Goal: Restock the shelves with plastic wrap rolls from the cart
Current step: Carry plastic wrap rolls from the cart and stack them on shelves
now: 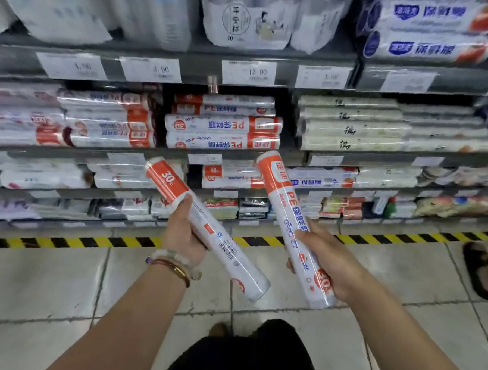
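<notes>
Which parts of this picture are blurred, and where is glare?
Head view: the top shelf packs and price tags are blurred; both hands and their rolls are sharper; glare streaks the stacked rolls.

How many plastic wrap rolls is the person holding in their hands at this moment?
2. One roll is held in the left hand, its orange end tilted up-left. The other roll is in the right hand, standing steeper. Many more lie stacked on the shelves.
</notes>
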